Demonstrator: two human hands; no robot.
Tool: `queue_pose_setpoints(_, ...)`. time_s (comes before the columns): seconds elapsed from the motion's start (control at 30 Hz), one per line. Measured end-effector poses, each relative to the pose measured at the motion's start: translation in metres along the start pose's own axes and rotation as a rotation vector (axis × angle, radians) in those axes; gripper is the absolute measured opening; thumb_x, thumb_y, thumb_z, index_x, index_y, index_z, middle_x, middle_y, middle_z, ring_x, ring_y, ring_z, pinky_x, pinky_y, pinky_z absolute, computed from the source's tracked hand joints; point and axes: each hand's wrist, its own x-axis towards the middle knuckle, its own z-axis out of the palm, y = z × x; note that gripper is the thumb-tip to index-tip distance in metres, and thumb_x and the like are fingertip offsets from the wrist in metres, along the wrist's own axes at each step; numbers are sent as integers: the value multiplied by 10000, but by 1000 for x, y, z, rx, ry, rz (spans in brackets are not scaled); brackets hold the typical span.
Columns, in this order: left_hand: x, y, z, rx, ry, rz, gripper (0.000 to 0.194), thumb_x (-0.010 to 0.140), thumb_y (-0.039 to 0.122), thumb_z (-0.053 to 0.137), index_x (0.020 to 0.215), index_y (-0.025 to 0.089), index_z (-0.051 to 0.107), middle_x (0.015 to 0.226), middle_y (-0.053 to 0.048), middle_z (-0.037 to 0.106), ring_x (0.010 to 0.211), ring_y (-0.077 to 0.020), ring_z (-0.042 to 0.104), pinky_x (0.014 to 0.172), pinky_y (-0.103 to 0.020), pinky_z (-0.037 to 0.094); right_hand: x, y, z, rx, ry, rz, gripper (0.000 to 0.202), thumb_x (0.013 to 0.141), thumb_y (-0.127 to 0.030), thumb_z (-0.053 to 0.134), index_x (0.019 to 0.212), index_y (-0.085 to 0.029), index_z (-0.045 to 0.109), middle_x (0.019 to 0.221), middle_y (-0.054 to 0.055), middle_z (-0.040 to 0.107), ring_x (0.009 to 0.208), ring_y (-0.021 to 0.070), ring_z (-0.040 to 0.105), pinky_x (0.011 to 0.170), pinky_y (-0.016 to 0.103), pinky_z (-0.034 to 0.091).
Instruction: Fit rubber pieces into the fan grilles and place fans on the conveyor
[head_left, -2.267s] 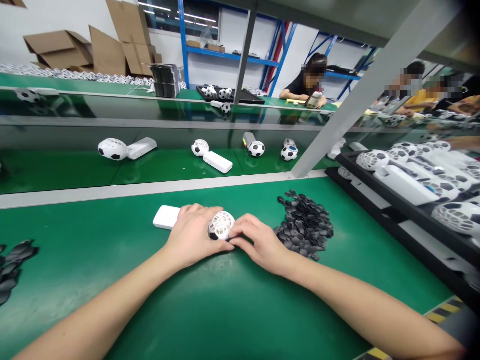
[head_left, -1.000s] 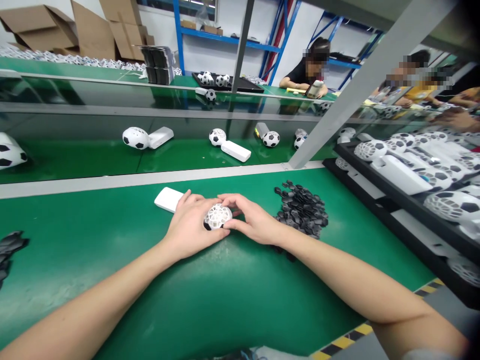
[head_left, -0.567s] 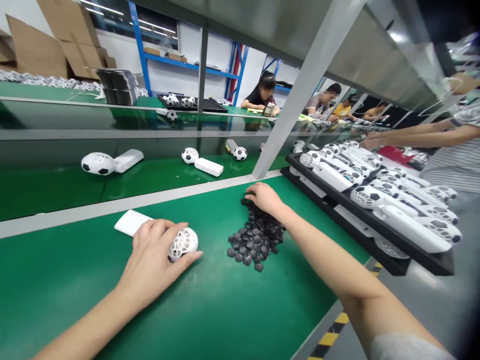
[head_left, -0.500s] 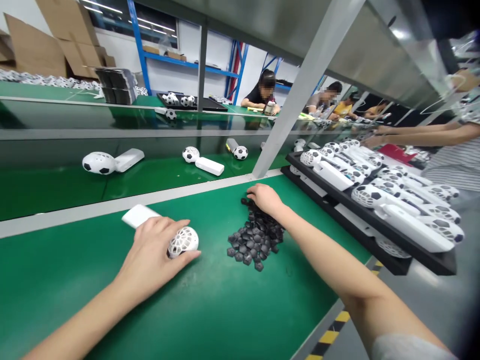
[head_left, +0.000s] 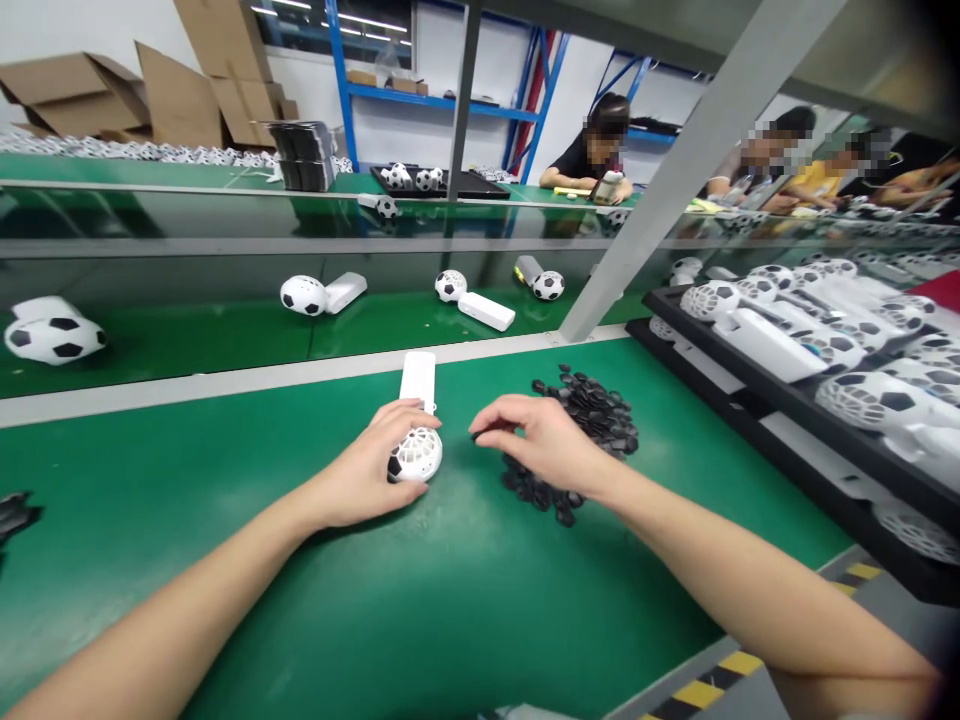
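My left hand (head_left: 373, 462) grips the round head of a white football-shaped handheld fan (head_left: 417, 455), thumb at the near side and fingers over the far side. The fan lies on the green work surface, its white handle pointing away from me. Its head has an open web grille and a black patch partly under my fingers. Just right of it, my right hand (head_left: 536, 440) pinches a small black pentagon piece, barely visible at the fingertips. Beneath and behind that hand spreads a pile of black pentagon pieces (head_left: 600, 410).
Stacked black trays (head_left: 757, 400) of similar fans stand at the right. Several fans (head_left: 304, 296) lie on the lower green belt beyond the grey edge. A slanted metal post (head_left: 675, 190) rises behind the pile. Co-workers (head_left: 600, 150) sit at the far bench. Dark pieces (head_left: 15, 515) lie far left.
My right hand has come from the pile's far side towards the fan, with a black piece at its fingertips. My left hand has turned the fan so its handle points away. The view has shifted left.
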Motion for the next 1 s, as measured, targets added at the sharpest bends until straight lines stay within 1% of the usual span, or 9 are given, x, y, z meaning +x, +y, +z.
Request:
queue_pose_setpoints(0.07,0,-2,-1,-8,18,17,523,662,125,558,1161,215,429,1290,-85,401,1291,-266,221,1045,-450,262,-2,-13,10,8,-60,-161,123,804,-149,556,852,-195,659,848,12,641,804,110,590,754,237,471)
queue_pose_setpoints(0.17,0,-4,1,-27,53,53,506,664,125,558,1145,224,441,1245,-74,440,1284,-267,235,1037,-442,282,2,-17,19,-16,-118,-344,202,844,-120,484,921,-190,657,907,40,640,855,120,578,772,251,468)
queue_pose_setpoints(0.3,-1,-5,3,-53,59,52,490,676,175,602,1139,228,451,1233,-67,449,1279,-261,242,1042,-435,275,8,-15,29,-111,-112,-397,133,823,-136,530,883,-175,643,840,30,662,803,137,585,757,274,466)
queue_pose_setpoints(0.47,-1,-4,5,-79,90,25,418,715,231,604,1110,227,469,1228,-56,456,1281,-239,239,1048,-410,269,11,-18,35,-17,-70,-364,80,788,-140,583,788,-183,650,850,28,618,823,122,571,746,244,460)
queue_pose_setpoints(0.53,0,-2,5,-86,92,17,385,721,209,581,1091,226,475,1219,-50,464,1283,-233,234,1048,-403,268,13,-18,34,18,-77,-317,66,768,-131,606,775,-181,649,827,21,600,819,122,564,754,250,451)
queue_pose_setpoints(0.63,0,1,6,-95,95,-7,369,709,185,565,1066,225,482,1232,-48,458,1279,-241,241,1046,-411,267,17,-18,33,51,-92,-205,54,730,-144,649,760,-181,623,793,-4,561,743,112,549,711,251,441)
queue_pose_setpoints(0.7,0,2,6,-103,99,-22,361,709,199,564,1060,224,482,1250,-53,442,1268,-253,260,1039,-426,273,20,-18,33,122,-96,-141,95,702,-151,673,745,-174,592,785,-18,531,688,93,530,676,236,435)
queue_pose_setpoints(0.8,-1,1,6,-109,108,-26,363,718,222,560,1070,229,471,1248,-55,439,1253,-262,281,1032,-445,274,22,-16,34,267,-121,-98,136,673,-139,690,714,-164,563,774,-29,513,665,77,508,647,212,428)
queue_pose_setpoints(1.0,-1,-1,8,-108,98,-28,347,742,230,552,1075,252,459,1240,-37,439,1259,-262,251,1027,-456,263,23,-7,39,454,-120,-4,151,657,-164,695,685,-156,547,731,-40,505,622,64,472,613,203,407)
